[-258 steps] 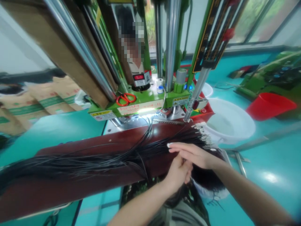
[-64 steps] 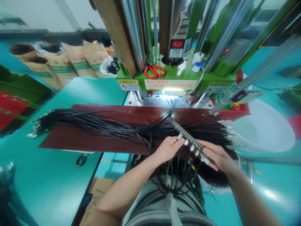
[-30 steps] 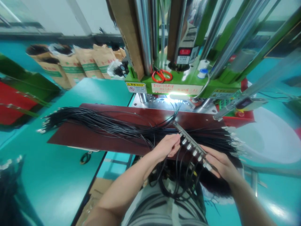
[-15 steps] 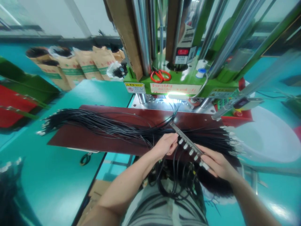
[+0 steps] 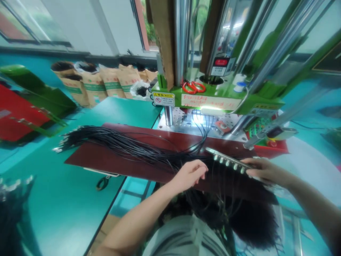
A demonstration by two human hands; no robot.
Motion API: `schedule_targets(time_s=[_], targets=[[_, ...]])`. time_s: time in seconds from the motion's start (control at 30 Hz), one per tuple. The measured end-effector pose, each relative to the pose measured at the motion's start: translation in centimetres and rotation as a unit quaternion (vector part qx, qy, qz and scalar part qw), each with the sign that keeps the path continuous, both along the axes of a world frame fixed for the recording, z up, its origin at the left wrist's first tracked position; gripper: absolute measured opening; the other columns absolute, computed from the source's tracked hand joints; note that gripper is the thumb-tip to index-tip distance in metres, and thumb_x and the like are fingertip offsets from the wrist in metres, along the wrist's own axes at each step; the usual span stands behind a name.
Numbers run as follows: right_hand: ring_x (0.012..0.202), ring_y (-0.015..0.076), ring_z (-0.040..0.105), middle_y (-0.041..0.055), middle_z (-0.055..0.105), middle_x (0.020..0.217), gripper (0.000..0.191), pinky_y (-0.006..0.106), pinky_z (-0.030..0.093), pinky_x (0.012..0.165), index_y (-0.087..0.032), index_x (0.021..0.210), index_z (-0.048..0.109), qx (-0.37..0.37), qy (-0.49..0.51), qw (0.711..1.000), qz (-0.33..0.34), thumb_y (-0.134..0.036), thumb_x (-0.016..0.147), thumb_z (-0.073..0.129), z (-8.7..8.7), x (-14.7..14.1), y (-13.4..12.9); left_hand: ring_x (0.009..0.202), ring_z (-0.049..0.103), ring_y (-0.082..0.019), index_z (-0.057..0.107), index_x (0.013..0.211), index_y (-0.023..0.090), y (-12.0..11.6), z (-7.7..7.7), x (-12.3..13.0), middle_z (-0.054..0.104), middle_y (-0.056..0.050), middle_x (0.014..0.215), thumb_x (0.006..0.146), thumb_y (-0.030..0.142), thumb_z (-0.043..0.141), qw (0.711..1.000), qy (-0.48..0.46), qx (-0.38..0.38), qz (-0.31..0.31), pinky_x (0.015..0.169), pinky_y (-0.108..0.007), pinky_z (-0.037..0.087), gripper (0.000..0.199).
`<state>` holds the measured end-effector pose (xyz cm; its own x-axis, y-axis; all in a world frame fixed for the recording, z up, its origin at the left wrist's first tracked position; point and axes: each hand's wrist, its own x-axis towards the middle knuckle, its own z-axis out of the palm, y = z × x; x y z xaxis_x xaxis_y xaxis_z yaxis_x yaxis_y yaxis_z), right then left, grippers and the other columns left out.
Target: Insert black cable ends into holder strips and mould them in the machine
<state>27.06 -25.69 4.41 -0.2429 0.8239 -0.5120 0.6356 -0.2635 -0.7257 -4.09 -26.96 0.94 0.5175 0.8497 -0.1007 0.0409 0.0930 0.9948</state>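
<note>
My right hand [image 5: 262, 171] grips the right end of a narrow metal bar [image 5: 226, 159], which has a row of small silvery connectors along its lower side. Thin black cables hang blurred below the bar. My left hand [image 5: 192, 173] is apart from the bar, to its left, with fingers curled in; whether anything small is inside them is hidden. Just beyond it a long bundle of black cables [image 5: 128, 144] lies across a dark red board [image 5: 92, 156], its metal-tipped ends at the far left.
A green press [image 5: 165, 87] stands ahead, with red-handled scissors [image 5: 194, 87] on its ledge and a lit metal plate [image 5: 183, 121] beneath. Paper sacks [image 5: 90, 85] line the wall. On the green table [image 5: 53, 206] lie more cables [image 5: 14, 199]; a white tub [image 5: 306, 160] is at right.
My right hand has carried the bar right, away from my left hand, and the bar lies flatter. My left hand no longer touches it. The view has shifted, showing more of the window.
</note>
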Motion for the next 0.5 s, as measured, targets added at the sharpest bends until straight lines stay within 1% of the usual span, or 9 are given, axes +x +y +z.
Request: schedule_targets(time_s=[0.07,0.13,0.2,0.27,0.37,0.43,0.5], targets=[[0.033,0.0042,0.033,-0.0035,0.051,0.053,0.046,0.019,0.019,0.032,-0.016,0.108,0.059,-0.020,-0.019,0.998,0.048,-0.045,0.072,0.059,0.4,-0.5,2.4,0.049,0.043,-0.006,0.057,0.082,0.015,0.0,0.6,-0.4,0.052,0.002,0.063,0.083,0.033,0.045,0.999,0.019,0.041,0.011,0.044,-0.016,0.034,0.021],[0.037,0.0064,0.040,-0.0019,0.054,0.053,0.034,0.020,0.027,0.036,-0.015,0.093,0.063,-0.001,-0.045,0.995,0.088,-0.042,0.073,0.058,0.4,-1.5,4.7,0.052,0.045,-0.007,0.058,0.078,0.016,0.5,1.1,-0.7,0.053,0.002,0.062,0.083,0.031,0.045,0.995,0.039,0.087,0.040,0.048,-0.017,0.035,0.020],[0.049,0.0116,0.052,0.0012,0.060,0.060,0.030,0.022,0.038,0.047,-0.015,0.083,0.065,0.040,-0.062,0.989,0.124,-0.042,0.072,0.059,0.2,-2.7,6.8,0.054,0.047,-0.008,0.058,0.076,0.016,1.5,1.6,-1.0,0.053,0.002,0.060,0.084,0.030,0.044,0.987,0.059,0.134,0.072,0.053,-0.019,0.037,0.021],[0.068,0.0178,0.059,0.0047,0.064,0.073,0.029,0.027,0.044,0.063,-0.016,0.080,0.066,0.097,-0.070,0.978,0.169,-0.042,0.070,0.060,-0.3,-3.8,8.3,0.057,0.048,-0.009,0.058,0.074,0.017,2.9,2.0,-1.2,0.053,0.002,0.060,0.084,0.030,0.043,0.972,0.091,0.192,0.105,0.057,-0.020,0.037,0.022],[0.084,0.0218,0.058,0.0071,0.063,0.086,0.028,0.033,0.042,0.081,-0.016,0.078,0.068,0.199,-0.079,0.953,0.216,-0.042,0.070,0.059,-1.1,-5.0,9.5,0.065,0.051,-0.012,0.057,0.073,0.018,5.4,2.1,-1.4,0.057,0.000,0.068,0.085,0.027,0.042,0.934,0.159,0.281,0.155,0.063,-0.022,0.037,0.022],[0.087,0.0218,0.057,0.0074,0.061,0.089,0.028,0.034,0.041,0.084,-0.017,0.078,0.068,0.237,-0.078,0.942,0.222,-0.041,0.071,0.058,-1.5,-5.4,9.8,0.071,0.052,-0.014,0.057,0.073,0.018,7.0,1.6,-1.3,0.059,-0.001,0.074,0.085,0.026,0.041,0.910,0.200,0.319,0.176,0.068,-0.024,0.037,0.021],[0.087,0.0213,0.057,0.0071,0.061,0.090,0.027,0.033,0.042,0.084,-0.017,0.081,0.068,0.250,-0.073,0.942,0.213,-0.041,0.073,0.056,-1.6,-5.6,10.0,0.073,0.052,-0.015,0.056,0.073,0.018,8.4,0.8,-1.0,0.059,-0.002,0.075,0.086,0.026,0.040,0.896,0.225,0.336,0.185,0.069,-0.025,0.037,0.022]])
